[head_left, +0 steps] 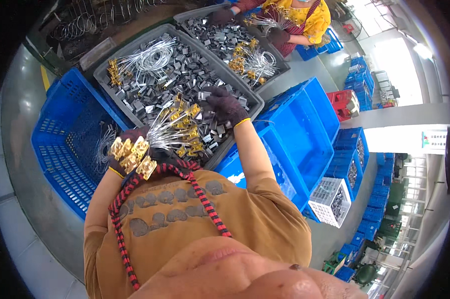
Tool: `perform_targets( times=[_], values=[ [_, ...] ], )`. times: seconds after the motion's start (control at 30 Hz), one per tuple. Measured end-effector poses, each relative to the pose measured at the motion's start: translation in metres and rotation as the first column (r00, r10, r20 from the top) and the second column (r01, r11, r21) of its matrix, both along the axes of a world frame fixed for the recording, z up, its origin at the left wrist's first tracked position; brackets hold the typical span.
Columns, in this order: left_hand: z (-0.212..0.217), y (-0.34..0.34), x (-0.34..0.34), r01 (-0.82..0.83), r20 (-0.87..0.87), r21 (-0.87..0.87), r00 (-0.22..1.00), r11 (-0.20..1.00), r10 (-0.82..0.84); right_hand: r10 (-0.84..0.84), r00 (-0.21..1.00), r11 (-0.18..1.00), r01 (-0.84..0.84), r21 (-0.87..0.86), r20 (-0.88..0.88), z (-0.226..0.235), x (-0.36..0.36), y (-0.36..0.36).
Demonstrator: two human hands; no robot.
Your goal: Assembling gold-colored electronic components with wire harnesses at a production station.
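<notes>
One bundle of silver wires with brass-coloured clips (166, 132) is clamped in the person's gloved left hand (135, 133), with clips showing on both sides of the grip. Ahead and to the right of it, the gloved right hand (227, 107) is over loose grey metal pieces (185, 70) in a grey tray (257, 103); whether its fingers are pinched on one or apart cannot be told. More wire loops (152, 56) lie in the tray beyond the left hand, and a blue basket (45, 144) stands to its left.

The step in hand looks like picking among the pieces while the other hand holds the wired parts; the next move would seem to call for a small fingertip pinch and a firm hold, lest the wires splay.

No brand can be made out. Nearer the body than both hands, the brown shirt (264, 214) bears grey printed shapes and faint lettering; far right of the right hand, a wall sign (434, 138) is too small to read.
</notes>
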State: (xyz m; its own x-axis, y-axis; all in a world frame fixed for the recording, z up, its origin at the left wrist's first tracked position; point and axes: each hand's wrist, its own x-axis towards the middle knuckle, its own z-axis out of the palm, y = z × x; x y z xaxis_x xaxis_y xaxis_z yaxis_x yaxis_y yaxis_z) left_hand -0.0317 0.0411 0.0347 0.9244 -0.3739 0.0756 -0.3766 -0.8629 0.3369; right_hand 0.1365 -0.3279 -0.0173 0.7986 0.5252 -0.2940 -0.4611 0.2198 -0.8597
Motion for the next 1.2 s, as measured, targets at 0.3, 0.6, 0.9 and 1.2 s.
perform_targets(
  times=[0.3,0.6,0.9,1.2],
  values=[
    [-0.042,0.032,-0.009,0.198,0.682,0.193,0.677,0.961,-0.277,-0.121,0.926,0.779,0.312,-0.544,0.357,-0.014,0.003,-0.027],
    [0.025,-0.007,0.002,0.049,-0.264,0.238,0.964,0.970,0.016,0.096,0.974,0.995,-0.097,-0.001,0.205,0.124,-0.083,0.066],
    [-0.014,-0.007,0.014,0.322,0.467,-0.343,0.873,0.882,-0.137,0.329,0.912,0.943,-0.333,-0.029,0.246,0.147,-0.094,0.109],
    [0.001,-0.010,0.014,0.130,0.268,0.004,0.955,0.992,-0.126,0.270,0.825,0.948,-0.318,0.013,0.497,0.164,-0.107,0.151]
  ],
)
